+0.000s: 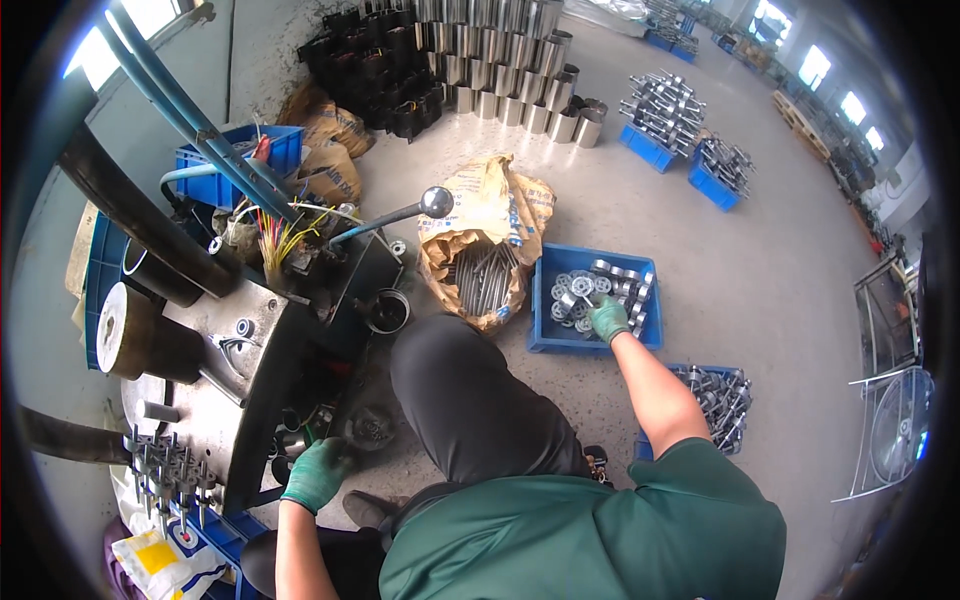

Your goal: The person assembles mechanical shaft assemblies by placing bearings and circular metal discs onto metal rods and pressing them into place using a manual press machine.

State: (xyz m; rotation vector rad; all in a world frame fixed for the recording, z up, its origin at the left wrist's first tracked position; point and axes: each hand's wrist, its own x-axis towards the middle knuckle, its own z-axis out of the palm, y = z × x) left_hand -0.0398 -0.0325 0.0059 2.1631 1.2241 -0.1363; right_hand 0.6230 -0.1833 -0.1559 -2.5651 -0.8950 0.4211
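Right hand (pixel 609 319): in the blue bin (pixel 566 345), at the round metal parts (pixel 582 287); I can't tell if you grip one.
Left hand (pixel 318 474): by the metal surface (pixel 228 425); fingers hidden, grip unclear.
Blue bin: close beside you, probably for easy reaching.

Fan (pixel 900 428) at right; shiny cylinders (pixel 505 75) beside black parts (pixel 365 65)

- Both hands (pixel 318 474) (pixel 608 320) are covered in green.
- The round parts (pixel 583 286) are coloured shiny silver.
- The bins (pixel 565 344) are coloured bright blue.
- The brown paper sack (pixel 485 205) is marked with blue.
- The shirt (pixel 560 545) is coloured dark green.
- The trousers (pixel 480 410) are coloured black.
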